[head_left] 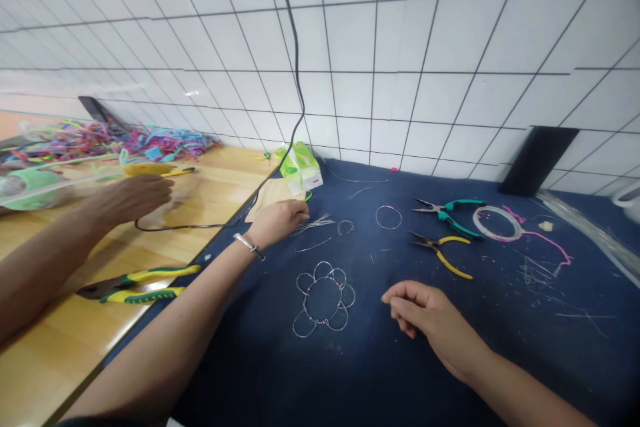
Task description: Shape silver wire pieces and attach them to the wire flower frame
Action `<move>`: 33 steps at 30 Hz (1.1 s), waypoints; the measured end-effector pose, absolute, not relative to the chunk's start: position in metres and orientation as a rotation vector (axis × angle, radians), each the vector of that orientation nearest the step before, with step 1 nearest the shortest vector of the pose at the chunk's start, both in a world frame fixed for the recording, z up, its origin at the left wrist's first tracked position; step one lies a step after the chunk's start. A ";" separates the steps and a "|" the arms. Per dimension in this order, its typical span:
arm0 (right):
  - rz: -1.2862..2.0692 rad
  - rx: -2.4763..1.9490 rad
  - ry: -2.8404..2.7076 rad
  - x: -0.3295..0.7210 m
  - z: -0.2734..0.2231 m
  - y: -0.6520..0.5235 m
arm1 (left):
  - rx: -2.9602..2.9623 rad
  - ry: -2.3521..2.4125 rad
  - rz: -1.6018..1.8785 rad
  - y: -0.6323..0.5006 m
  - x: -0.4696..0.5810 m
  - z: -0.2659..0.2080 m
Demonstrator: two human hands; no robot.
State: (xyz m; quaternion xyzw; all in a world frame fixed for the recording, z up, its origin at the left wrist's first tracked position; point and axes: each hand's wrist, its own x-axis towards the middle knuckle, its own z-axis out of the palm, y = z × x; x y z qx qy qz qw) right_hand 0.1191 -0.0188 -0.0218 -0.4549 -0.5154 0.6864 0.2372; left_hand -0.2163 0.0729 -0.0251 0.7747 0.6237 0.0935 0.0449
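Observation:
My left hand (280, 221), with a bracelet at its wrist, has its fingers closed at the near end of a bundle of short wires (316, 224). What its fingertips grip is hidden; a green curved piece (309, 196) shows just beyond them. My right hand (420, 310) hovers over the dark blue cloth (390, 373), fingers curled in and nothing visible in them. Between both hands lies a flower-shaped wire ring (323, 300) with several loops and small pink beads. Behind it are a small bent wire (345, 227) and a plain wire ring (389, 217).
Teal-handled pliers (450, 208) and yellow-handled pliers (445, 253) lie right, beside a wire spool (497, 224) and scraps. A tissue pack (300, 167) stands by the wall. Another person's hand (135, 199) is over the wooden table (215, 177), near green-yellow pliers (140, 283) and a black cable (296, 47).

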 end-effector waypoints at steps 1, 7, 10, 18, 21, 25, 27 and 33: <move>1.874 -1.250 -1.423 0.119 -0.022 -0.019 | 2.363 1.922 0.294 0.073 -0.216 -0.025; 1.870 -1.275 -1.479 0.117 -0.014 -0.019 | 2.375 1.882 0.246 0.074 -0.210 -0.027; 1.870 -1.261 -1.500 0.118 -0.013 -0.019 | 2.386 1.859 0.221 0.075 -0.207 -0.031; 1.885 -1.274 -1.512 0.118 -0.015 -0.017 | 2.401 1.879 0.228 0.073 -0.211 -0.036; 1.903 -1.271 -1.515 0.117 -0.015 -0.016 | 2.397 1.910 0.238 0.072 -0.213 -0.040; 1.897 -1.276 -1.532 0.117 -0.015 -0.016 | 2.414 1.918 0.256 0.072 -0.214 -0.044; 1.896 -1.284 -1.542 0.117 -0.014 -0.016 | 2.438 1.897 0.272 0.071 -0.214 -0.044; 1.903 -1.309 -1.552 0.117 -0.014 -0.015 | 2.530 1.800 0.335 0.065 -0.211 -0.040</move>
